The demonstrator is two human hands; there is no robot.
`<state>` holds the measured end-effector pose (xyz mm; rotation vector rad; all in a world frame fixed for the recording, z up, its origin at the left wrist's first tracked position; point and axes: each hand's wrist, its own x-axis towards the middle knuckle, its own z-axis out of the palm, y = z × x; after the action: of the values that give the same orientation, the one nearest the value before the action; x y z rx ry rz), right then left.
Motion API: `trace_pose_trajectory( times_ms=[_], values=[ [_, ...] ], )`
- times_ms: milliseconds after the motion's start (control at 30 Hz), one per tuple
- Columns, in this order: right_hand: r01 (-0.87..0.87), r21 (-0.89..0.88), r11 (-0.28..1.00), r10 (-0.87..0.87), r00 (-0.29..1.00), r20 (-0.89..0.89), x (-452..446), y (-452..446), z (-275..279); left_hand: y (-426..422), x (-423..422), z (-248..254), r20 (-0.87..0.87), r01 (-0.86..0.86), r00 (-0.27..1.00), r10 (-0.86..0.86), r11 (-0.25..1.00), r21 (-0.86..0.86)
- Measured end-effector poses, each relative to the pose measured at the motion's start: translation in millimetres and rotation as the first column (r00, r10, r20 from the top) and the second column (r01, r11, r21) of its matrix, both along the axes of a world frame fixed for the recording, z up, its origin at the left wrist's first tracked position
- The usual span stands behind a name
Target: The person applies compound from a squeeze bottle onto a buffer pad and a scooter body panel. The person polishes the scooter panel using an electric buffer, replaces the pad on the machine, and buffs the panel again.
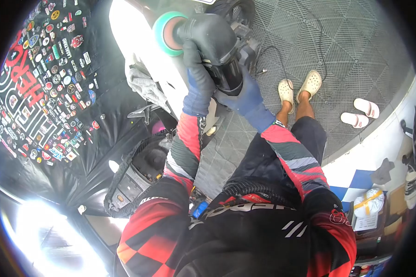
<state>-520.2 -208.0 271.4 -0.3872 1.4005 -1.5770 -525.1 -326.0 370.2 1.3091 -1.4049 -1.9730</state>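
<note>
A black power polisher [212, 38] is held out in front of me, its round green-rimmed pad [159, 34] against the white body panel [133, 27] of a motorbike or scooter. Dark gloves cover both my hands. My left hand [198, 76] is closed around the polisher near its head, just behind the pad. Around the lower end of its body, my right hand [246, 96] is closed too. The tool partly hides the fingers of both hands. A grey cloth [145, 87] hangs on the vehicle below the panel.
A black wheel [231, 10] shows at the top. Below on the left lies an open black storage tub [148, 161]. A cable [282, 53] runs across the grey tile floor [346, 60]. Pink slippers [366, 108] lie right of my feet. A sticker-covered black sheet [51, 83] hangs left.
</note>
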Motion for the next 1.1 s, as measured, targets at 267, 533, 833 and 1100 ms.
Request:
trace_pose_trajectory(
  times_ms=[267, 533, 833, 1100],
  values=[
    [0.072, 0.037, 0.997, -0.061, 0.967, -0.249, -25, -13, 1, -13, -19, -6, 0.001, -0.05, 0.999, 0.05, 0.984, -0.17],
    [0.018, 0.095, 0.995, -0.002, 0.985, -0.171, -68, -41, 14, -56, -58, -10, -0.078, 0.002, 0.996, -0.037, 0.914, -0.405],
    [-0.084, 0.075, 0.994, 0.074, 0.989, 0.129, 0, 39, 12, 30, 8, -11, 0.119, -0.083, 0.989, 0.088, 0.996, -0.043],
    [-0.006, 0.045, 0.999, 0.002, 0.996, 0.09, 4, 30, 12, 27, -1, 3, 0.12, -0.098, 0.986, 0.114, 0.986, -0.135]
  ],
)
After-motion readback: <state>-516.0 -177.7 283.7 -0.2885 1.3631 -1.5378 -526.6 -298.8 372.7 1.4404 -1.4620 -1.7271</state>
